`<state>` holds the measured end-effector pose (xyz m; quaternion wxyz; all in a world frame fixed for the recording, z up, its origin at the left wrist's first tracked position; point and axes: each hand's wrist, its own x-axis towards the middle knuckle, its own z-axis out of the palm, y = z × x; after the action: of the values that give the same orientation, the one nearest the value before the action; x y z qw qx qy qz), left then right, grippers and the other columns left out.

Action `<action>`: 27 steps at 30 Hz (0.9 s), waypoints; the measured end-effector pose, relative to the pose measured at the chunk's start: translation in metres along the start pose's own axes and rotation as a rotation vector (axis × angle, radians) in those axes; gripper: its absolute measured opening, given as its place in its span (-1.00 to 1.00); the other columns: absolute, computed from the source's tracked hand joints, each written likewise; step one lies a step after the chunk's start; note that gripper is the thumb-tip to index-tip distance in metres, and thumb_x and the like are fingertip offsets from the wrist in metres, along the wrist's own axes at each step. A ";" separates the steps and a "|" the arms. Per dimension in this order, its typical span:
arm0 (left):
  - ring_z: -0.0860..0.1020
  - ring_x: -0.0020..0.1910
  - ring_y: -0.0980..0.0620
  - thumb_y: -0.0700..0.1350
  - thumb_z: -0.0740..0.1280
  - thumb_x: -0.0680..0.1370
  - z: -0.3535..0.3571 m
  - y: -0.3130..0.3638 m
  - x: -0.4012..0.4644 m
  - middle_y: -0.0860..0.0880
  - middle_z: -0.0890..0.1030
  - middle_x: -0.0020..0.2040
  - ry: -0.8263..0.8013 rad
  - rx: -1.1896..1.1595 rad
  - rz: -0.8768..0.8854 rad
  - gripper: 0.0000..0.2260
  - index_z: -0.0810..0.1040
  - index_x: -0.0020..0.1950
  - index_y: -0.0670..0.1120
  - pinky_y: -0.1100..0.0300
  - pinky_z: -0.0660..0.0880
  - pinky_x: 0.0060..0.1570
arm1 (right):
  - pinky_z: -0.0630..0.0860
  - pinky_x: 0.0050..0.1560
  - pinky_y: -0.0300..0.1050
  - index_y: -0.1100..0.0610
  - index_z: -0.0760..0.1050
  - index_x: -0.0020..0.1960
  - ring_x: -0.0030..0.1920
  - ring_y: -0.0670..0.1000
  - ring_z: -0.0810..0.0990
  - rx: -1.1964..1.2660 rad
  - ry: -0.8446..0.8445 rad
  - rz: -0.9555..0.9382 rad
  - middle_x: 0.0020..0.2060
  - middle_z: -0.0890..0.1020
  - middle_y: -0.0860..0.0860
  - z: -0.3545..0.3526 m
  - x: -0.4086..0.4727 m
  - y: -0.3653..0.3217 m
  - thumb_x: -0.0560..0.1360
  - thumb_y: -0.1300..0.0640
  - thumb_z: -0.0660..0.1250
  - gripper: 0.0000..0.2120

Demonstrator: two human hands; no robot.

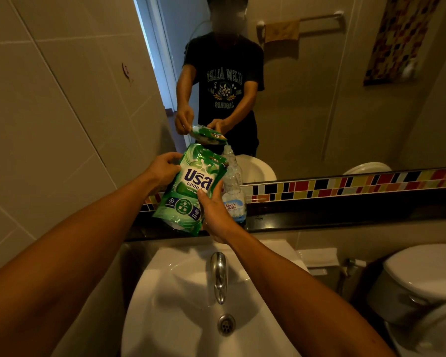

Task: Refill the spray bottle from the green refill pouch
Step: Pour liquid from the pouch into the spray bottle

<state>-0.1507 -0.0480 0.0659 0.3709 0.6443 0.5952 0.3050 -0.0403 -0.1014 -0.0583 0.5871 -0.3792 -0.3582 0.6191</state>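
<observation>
The green refill pouch (pixel 191 188) is held up above the dark ledge (pixel 319 217), tilted with its top corner toward the neck of the bottle. My left hand (pixel 162 168) grips its upper left edge. My right hand (pixel 214 215) holds its lower right side. The clear spray bottle (pixel 233 191), with a blue and white label and no spray head on it, stands upright on the ledge just right of the pouch. The pouch's upper right corner touches or overlaps the bottle's neck; whether liquid flows I cannot tell.
A white sink (pixel 180 292) with a chrome tap (pixel 219 274) lies below the ledge. A mirror (pixel 319 86) behind the ledge reflects a person holding the pouch. A coloured tile strip (pixel 345 186) runs along the ledge. A white toilet (pixel 420 279) stands at the right.
</observation>
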 end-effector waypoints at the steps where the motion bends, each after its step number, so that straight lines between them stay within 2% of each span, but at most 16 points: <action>1: 0.56 -0.27 0.05 -0.33 0.18 0.63 0.000 0.000 0.000 -0.15 0.55 0.02 0.005 0.003 0.004 -0.64 0.42 0.41 -0.15 0.38 0.51 -0.55 | 0.60 0.23 0.32 -0.25 -0.24 0.65 0.34 0.19 0.60 0.002 0.001 0.000 0.47 0.48 0.13 0.000 0.000 0.000 0.72 0.14 0.18 -0.26; 8: 0.56 -0.24 0.04 -0.33 0.18 0.63 -0.004 0.003 0.000 -0.21 0.56 0.11 -0.006 0.029 0.007 -0.65 0.42 0.41 -0.14 0.37 0.51 -0.55 | 0.58 0.24 0.35 -0.30 -0.21 0.63 0.34 0.19 0.60 0.007 -0.009 -0.006 0.45 0.50 0.11 0.004 -0.002 -0.003 0.73 0.15 0.16 -0.27; 12: 0.57 -0.22 0.05 -0.32 0.18 0.63 -0.006 0.004 0.001 -0.24 0.56 0.20 -0.012 0.050 0.009 -0.64 0.42 0.41 -0.13 0.26 0.54 -0.41 | 0.55 0.28 0.39 -0.27 -0.25 0.64 0.34 0.17 0.60 0.016 -0.018 0.007 0.46 0.49 0.10 0.004 -0.002 -0.004 0.73 0.13 0.16 -0.27; 13: 0.57 -0.22 0.05 -0.33 0.18 0.63 -0.006 0.004 0.001 -0.24 0.56 0.20 -0.008 0.046 0.012 -0.64 0.42 0.41 -0.14 0.27 0.55 -0.43 | 0.54 0.28 0.40 -0.28 -0.25 0.64 0.34 0.17 0.60 0.016 -0.020 0.011 0.47 0.49 0.09 0.004 -0.003 -0.004 0.73 0.11 0.16 -0.27; 16: 0.57 -0.24 0.04 -0.34 0.18 0.62 -0.006 0.005 -0.001 -0.27 0.57 0.20 -0.004 0.037 0.010 -0.64 0.43 0.41 -0.14 0.37 0.53 -0.53 | 0.55 0.27 0.38 -0.28 -0.25 0.64 0.34 0.17 0.60 0.030 -0.026 0.009 0.48 0.48 0.09 0.004 -0.003 -0.003 0.73 0.10 0.16 -0.27; 20: 0.57 -0.24 0.03 -0.35 0.17 0.63 -0.005 0.007 -0.002 -0.27 0.57 0.19 -0.008 0.025 0.003 -0.64 0.43 0.41 -0.15 0.38 0.52 -0.55 | 0.58 0.24 0.35 -0.28 -0.25 0.64 0.33 0.16 0.61 0.038 -0.027 0.008 0.48 0.49 0.09 0.004 -0.003 -0.002 0.73 0.09 0.16 -0.28; 24: 0.56 -0.27 0.03 -0.34 0.17 0.63 -0.004 0.011 -0.006 -0.12 0.58 -0.07 -0.012 -0.009 -0.018 -0.65 0.43 0.40 -0.15 0.37 0.49 -0.57 | 0.55 0.27 0.40 -0.28 -0.26 0.64 0.35 0.19 0.60 0.045 -0.022 0.019 0.47 0.49 0.09 0.006 -0.001 -0.003 0.73 0.10 0.17 -0.26; 27: 0.56 -0.27 0.03 -0.34 0.18 0.63 -0.007 0.011 -0.004 -0.19 0.59 0.04 -0.012 0.013 -0.017 -0.65 0.43 0.40 -0.14 0.38 0.48 -0.57 | 0.55 0.27 0.40 -0.25 -0.27 0.64 0.34 0.20 0.61 0.048 -0.004 0.028 0.46 0.50 0.10 0.007 0.000 -0.003 0.73 0.13 0.17 -0.25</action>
<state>-0.1509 -0.0515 0.0785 0.3726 0.6436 0.6003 0.2943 -0.0454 -0.1015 -0.0523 0.5865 -0.3688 -0.3391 0.6364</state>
